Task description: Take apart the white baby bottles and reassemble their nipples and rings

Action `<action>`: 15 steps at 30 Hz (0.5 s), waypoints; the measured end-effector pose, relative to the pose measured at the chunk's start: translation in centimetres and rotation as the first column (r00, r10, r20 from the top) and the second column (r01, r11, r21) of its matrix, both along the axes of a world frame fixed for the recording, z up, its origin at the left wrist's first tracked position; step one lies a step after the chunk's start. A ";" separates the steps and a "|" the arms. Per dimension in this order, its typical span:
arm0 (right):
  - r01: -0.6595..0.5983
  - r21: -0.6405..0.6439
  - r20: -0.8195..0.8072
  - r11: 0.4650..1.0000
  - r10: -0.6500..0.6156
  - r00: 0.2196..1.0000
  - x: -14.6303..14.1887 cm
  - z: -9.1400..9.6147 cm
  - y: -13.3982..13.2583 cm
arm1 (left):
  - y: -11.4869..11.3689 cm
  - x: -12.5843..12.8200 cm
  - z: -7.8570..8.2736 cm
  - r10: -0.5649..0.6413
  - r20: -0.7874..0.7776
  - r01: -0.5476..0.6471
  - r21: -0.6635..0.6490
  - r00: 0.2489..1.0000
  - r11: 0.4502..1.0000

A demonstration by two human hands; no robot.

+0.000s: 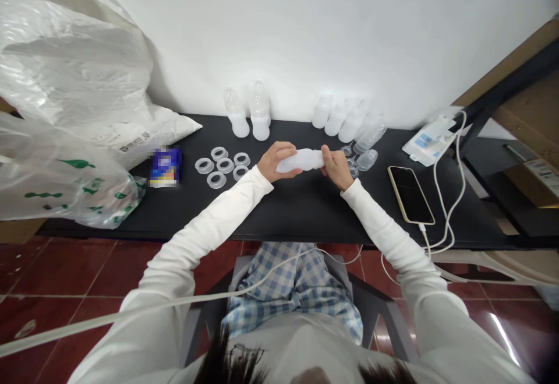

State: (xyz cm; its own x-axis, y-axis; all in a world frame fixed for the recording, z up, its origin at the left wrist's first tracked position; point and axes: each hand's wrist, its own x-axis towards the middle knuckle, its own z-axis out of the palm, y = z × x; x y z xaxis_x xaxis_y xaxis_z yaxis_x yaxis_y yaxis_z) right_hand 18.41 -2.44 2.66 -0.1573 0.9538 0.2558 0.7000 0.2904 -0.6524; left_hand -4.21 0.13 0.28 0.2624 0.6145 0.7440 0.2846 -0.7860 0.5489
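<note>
A translucent white plastic bottle (301,159) lies sideways above the black table (305,209), held between both my hands. My left hand (274,161) wraps its fingers round the bottle's left end. My right hand (335,165) grips the right end. Several clear plastic rings (222,166) lie on the table left of my left hand. Small clear caps and teats (362,159) sit just right of my right hand.
Capped bottles (248,116) stand by the wall, uncapped ones (345,119) to their right. Large plastic bags (65,110) fill the left end beside a blue packet (165,166). A phone (410,194) on a white cable and a white box (430,139) lie right.
</note>
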 end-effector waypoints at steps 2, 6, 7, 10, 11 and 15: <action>-0.013 -0.051 0.051 0.999 0.016 0.999 0.1 0.2 0.1 | -0.3 0.1 0.5 -0.015 0.000 0.015 -0.039 1.000 0.999; -0.014 0.270 0.160 0.963 -0.030 0.987 0.0 0.1 0.1 | -1.4 1.3 1.3 0.150 0.211 -0.091 -0.263 0.966 0.960; -0.042 0.365 0.194 0.930 -0.032 0.981 -0.1 -0.1 0.1 | -1.6 1.7 1.3 0.190 0.270 -0.083 -0.363 0.944 0.928; -0.108 0.495 0.301 0.862 -0.053 0.952 -0.5 -0.8 0.3 | -1.6 2.7 1.0 0.194 0.413 0.144 -0.659 0.890 0.738; -0.098 0.506 0.323 0.857 -0.083 0.943 -0.6 -0.9 0.5 | -1.5 3.0 0.8 0.168 0.446 0.242 -0.722 0.879 0.649; 0.023 0.490 0.309 0.871 -0.198 0.930 -1.0 -1.1 1.3 | -1.2 3.3 0.5 0.118 0.452 0.327 -0.779 0.884 0.535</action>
State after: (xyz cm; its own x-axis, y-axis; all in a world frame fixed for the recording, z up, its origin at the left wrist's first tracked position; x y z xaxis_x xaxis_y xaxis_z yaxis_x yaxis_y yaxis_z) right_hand 17.41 -1.16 1.54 -0.2181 0.7476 0.6274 0.8968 0.4071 -0.1733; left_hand -0.92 -1.11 0.74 0.1847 0.9821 -0.0370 -0.1884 0.0724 0.9794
